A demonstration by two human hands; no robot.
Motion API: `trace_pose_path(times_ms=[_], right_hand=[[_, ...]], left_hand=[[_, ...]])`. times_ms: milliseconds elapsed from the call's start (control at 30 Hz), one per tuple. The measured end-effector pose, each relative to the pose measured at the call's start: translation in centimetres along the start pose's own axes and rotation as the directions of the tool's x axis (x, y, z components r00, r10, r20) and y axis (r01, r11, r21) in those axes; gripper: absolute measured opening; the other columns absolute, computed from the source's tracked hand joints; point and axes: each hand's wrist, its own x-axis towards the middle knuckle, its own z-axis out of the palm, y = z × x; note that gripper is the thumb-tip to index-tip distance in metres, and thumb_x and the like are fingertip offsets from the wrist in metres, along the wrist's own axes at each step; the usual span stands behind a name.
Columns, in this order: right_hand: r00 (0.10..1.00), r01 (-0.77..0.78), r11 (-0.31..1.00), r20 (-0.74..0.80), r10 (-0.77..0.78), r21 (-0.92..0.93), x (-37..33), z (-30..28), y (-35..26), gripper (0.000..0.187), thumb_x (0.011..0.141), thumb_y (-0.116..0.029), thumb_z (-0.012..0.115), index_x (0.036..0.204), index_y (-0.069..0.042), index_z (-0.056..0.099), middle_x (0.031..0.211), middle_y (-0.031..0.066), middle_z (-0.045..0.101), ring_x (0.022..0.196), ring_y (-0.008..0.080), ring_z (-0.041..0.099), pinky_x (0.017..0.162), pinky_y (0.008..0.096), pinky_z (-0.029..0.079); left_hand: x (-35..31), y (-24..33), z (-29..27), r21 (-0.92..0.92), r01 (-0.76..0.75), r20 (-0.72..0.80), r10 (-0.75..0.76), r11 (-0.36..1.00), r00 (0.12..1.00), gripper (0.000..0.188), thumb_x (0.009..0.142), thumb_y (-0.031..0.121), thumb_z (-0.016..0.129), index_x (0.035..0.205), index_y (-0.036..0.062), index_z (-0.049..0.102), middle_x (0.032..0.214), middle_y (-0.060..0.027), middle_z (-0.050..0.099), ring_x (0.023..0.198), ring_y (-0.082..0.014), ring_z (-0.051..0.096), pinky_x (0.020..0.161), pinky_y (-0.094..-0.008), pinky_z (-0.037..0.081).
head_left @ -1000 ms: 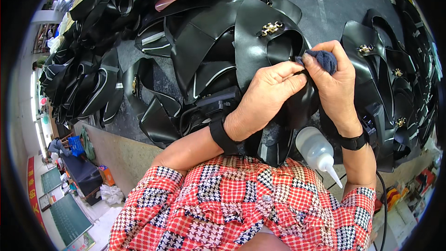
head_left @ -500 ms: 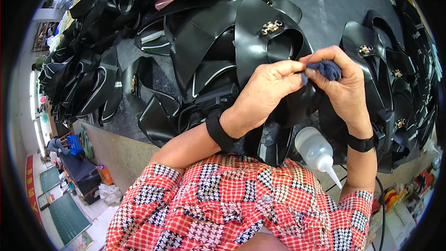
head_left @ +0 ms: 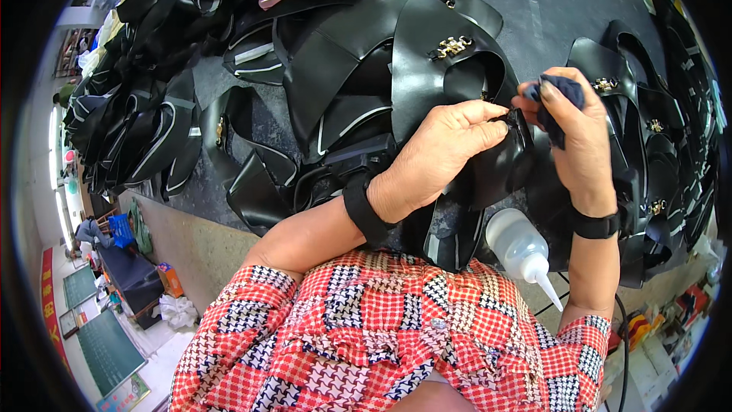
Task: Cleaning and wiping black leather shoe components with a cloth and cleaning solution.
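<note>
Between thumb and fingertips, my left hand [head_left: 436,151] pinches the edge of a glossy black shoe upper [head_left: 499,168], at a narrow dark end. A little to the right, my right hand [head_left: 587,145] is closed round a crumpled dark blue cloth [head_left: 563,103], held apart from that edge. Just beyond my hands lies a black upper with a gold chain-like ornament [head_left: 454,47]. A translucent squeeze bottle [head_left: 518,243] with a long white nozzle lies tilted below my right hand, close to my body.
Stacked black uppers [head_left: 156,126] with pale edge strips cover the table's left side. More uppers with gold ornaments [head_left: 656,126] are heaped on the right. The dark tabletop [head_left: 534,11] shows at the back. A black cable [head_left: 627,343] hangs at lower right.
My right hand has moved right, away from my left fingertips, taking the blue cloth with it. My left hand keeps its pinch, and the upper's edge there is now uncovered.
</note>
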Motion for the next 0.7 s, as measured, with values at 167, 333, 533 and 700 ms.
trace_pose_path(times_ms=[167, 333, 533, 700], right_hand=[[0.943, 0.257, 0.882, 0.300, -0.140, -0.396, -0.4, 0.6, 0.3, 0.014, 0.074, -0.003, 0.066, 0.086, -0.002, 0.059, 0.085, 0.0017, 0.061, 0.082, 0.0092, 0.055, 0.075, 0.0222, 0.043], [0.950, 0.313, 0.811, 0.177, -0.258, -0.494, -0.4, 1.1, 1.5, 0.014, 0.075, -0.006, 0.066, 0.084, -0.002, 0.057, 0.072, -0.0023, 0.054, 0.067, 0.0044, 0.047, 0.060, 0.0194, 0.040], [0.960, 0.245, 0.843, 0.001, -0.279, -0.479, -0.3, 2.0, 2.4, 0.010, 0.079, -0.008, 0.063, 0.084, -0.002, 0.056, 0.068, -0.0030, 0.053, 0.064, 0.0033, 0.046, 0.056, 0.0188, 0.039], [0.991, 0.121, 0.974, -0.033, -0.129, -0.192, 0.3, 1.7, 1.7, 0.009, 0.080, -0.007, 0.061, 0.086, -0.002, 0.055, 0.074, 0.0016, 0.057, 0.067, 0.0069, 0.054, 0.060, 0.0198, 0.042]], left_hand=[[0.1, -0.1, -0.4, 0.066, -0.025, 0.010, 0.025, 0.998, 1.000, 0.024, 0.086, 0.007, 0.052, 0.107, -0.0033, 0.056, 0.096, -0.0017, 0.059, 0.087, -0.0059, 0.053, 0.080, -0.0205, 0.042], [0.0, -0.4, -0.2, 0.069, -0.054, -0.016, 0.055, 0.996, 0.998, 0.024, 0.086, 0.006, 0.051, 0.108, -0.0028, 0.056, 0.095, -0.0007, 0.059, 0.085, -0.0047, 0.052, 0.078, -0.0193, 0.041], [-0.5, -0.3, 1.0, 0.111, 0.006, -0.011, -0.005, 0.994, 1.000, 0.025, 0.086, 0.006, 0.052, 0.108, -0.0035, 0.056, 0.091, 0.0008, 0.059, 0.081, -0.0033, 0.051, 0.074, -0.0183, 0.041], [0.1, -0.4, 0.4, 0.074, -0.016, -0.023, 0.018, 0.997, 1.000, 0.026, 0.086, 0.007, 0.053, 0.110, -0.0037, 0.055, 0.094, -0.0001, 0.059, 0.085, -0.0041, 0.052, 0.078, -0.0189, 0.041]])
